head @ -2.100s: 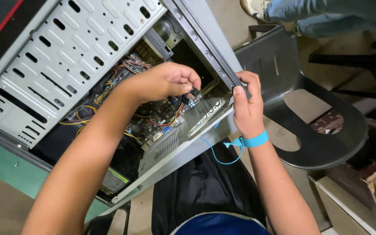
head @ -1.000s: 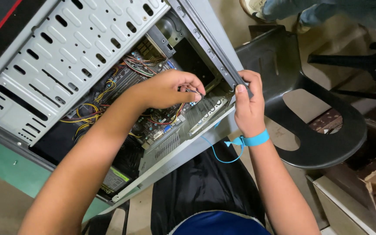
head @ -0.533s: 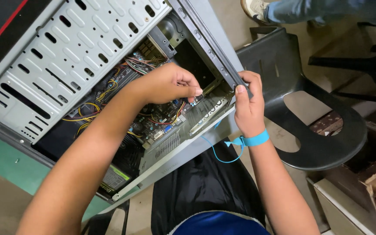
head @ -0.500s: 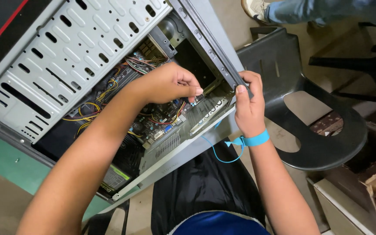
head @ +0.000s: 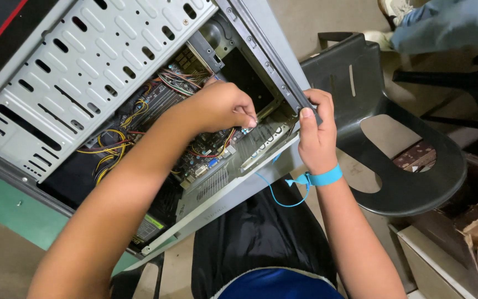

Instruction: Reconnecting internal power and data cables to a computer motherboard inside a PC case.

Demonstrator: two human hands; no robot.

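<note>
An open grey computer case lies tilted across my lap. My left hand reaches inside it, fingers pinched together over the motherboard near the rear slot area; what they pinch is hidden. My right hand grips the dark rear edge of the case frame, thumb on top. A blue strap with a thin blue cord circles my right wrist. Yellow, red and black cables bundle inside the case to the left of my forearm.
A dark grey plastic chair stands to the right of the case. Another person's blue trouser leg and shoe show at the top right. Brown boxes sit at the lower right. A green mat lies on the floor at the left.
My left hand has shifted slightly inside the case, staying over the motherboard. My right hand keeps its grip on the rear frame edge.
</note>
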